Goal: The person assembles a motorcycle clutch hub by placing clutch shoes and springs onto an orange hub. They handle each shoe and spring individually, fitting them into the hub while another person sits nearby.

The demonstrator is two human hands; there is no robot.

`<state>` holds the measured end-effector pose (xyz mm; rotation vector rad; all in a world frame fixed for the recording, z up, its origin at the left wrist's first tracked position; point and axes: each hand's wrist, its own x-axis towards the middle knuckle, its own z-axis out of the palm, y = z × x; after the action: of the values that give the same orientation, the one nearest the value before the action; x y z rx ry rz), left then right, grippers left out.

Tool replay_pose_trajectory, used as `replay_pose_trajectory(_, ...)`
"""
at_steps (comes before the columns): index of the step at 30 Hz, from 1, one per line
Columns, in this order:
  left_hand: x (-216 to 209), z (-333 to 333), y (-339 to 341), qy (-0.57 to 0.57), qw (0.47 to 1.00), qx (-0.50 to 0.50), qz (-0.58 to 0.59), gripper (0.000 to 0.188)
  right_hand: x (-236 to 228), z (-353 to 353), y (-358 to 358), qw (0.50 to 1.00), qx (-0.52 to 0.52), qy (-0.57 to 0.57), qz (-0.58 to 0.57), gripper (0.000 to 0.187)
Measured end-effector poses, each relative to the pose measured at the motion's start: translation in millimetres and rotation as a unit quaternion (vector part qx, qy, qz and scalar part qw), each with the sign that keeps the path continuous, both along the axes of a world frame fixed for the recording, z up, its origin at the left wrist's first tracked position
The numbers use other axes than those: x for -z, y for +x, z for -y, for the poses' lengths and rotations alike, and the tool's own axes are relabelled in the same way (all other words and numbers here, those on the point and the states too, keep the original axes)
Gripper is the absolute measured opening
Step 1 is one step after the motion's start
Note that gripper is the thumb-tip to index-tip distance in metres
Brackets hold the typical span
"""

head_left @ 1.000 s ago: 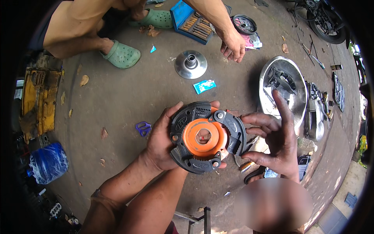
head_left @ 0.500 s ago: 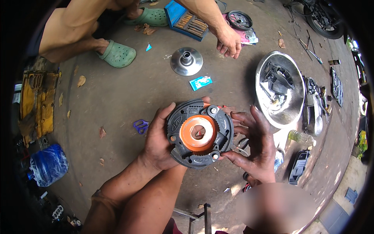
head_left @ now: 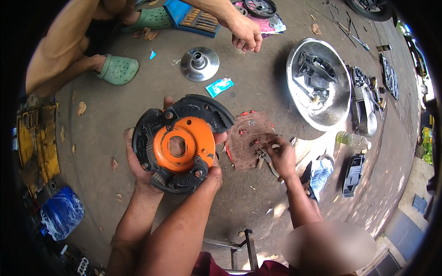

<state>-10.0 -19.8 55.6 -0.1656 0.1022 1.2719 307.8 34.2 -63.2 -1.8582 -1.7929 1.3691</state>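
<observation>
Together, our left hand (head_left: 139, 171) and right hand (head_left: 212, 179), partly curled, grip opposite edges of the orange-and-black clutch assembly (head_left: 195, 134), held above the ground (head_left: 152, 87), left of the brown cloth (head_left: 241, 154).

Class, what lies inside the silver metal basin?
Inside the basin, a black part and a long, slim tool show. Whatever is beneath the black part is covered.
</observation>
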Motion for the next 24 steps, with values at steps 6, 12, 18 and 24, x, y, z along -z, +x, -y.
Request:
replay_pose_trajectory(6, 3.0, 3.2, -0.2, -0.043, 0.999, -0.013, -0.006, 0.083, 57.5, 35.9, 2.8, 0.97, -0.112, 0.205, 0.059, 0.031)
replay_pose_trajectory(12, 7.1, 9.9, 1.8, -0.044, 0.997, 0.008, -0.064, 0.079, 66.3, 24.7, -2.6, 0.926, -0.277, 0.228, 0.116, 0.035)
replay_pose_trajectory(18, 10.5, 12.0, -11.2, 0.008, 0.989, 0.061, -0.134, 0.074, 60.6, -3.1, 2.6, 0.879, -0.394, 0.212, 0.166, 0.031)
replay_pose_trajectory(24, 11.2, 4.0, -10.1, -0.079, 0.996, -0.009, -0.037, 0.078, 57.1, -4.7, 5.3, 0.86, -0.426, 0.236, 0.15, 0.032)
